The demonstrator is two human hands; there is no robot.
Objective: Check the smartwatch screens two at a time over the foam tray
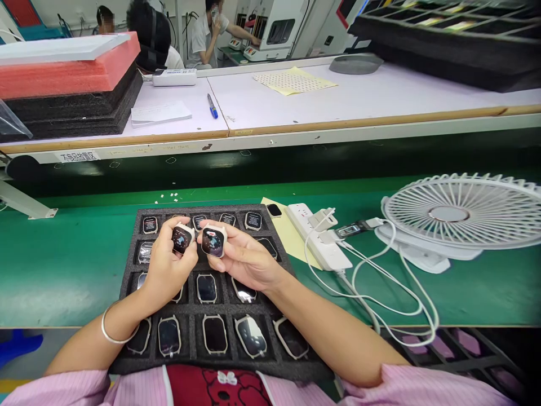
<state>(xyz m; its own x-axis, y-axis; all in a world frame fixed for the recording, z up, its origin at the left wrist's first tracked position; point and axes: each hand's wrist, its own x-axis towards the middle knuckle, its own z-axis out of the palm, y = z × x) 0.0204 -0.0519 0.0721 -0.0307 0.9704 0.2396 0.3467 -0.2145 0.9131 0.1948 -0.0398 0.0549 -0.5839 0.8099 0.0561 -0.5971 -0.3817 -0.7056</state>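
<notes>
on my feed the left hand (170, 266) is curled almost shut, thumb and fingers pinching a square smartwatch (182, 238) by its edges. the right hand (242, 261) is closed just as far around a second smartwatch (213, 241), its fingers (249, 260) curving under the case. i can see both screens tilted up, lit with a coloured picture, and the two watches sit just apart, right above a black foam tray (220, 365).

that tray holds more watches (207, 288) upright in rows of cut-out pockets, with some pockets hidden behind the hands. a thin bangle (112, 330) circles the left wrist, and pink sleeves (54, 392) show at the bottom of my view.

to the right of the tray, a yellow sheet of paper (291, 237) sticks out from under it, with a small dark watch (274, 210) lying at its top. a white power strip (316, 237) lies partly on the paper, trailing white cables (406, 304) across the green bench (63, 282) toward a white desk fan (448, 214).

on the far table i can make out a notepad (160, 114), a blue pen (212, 106), and stacked foam sheets (70, 96). a co-worker (210, 36) sits beyond it, holding a phone to one ear.
</notes>
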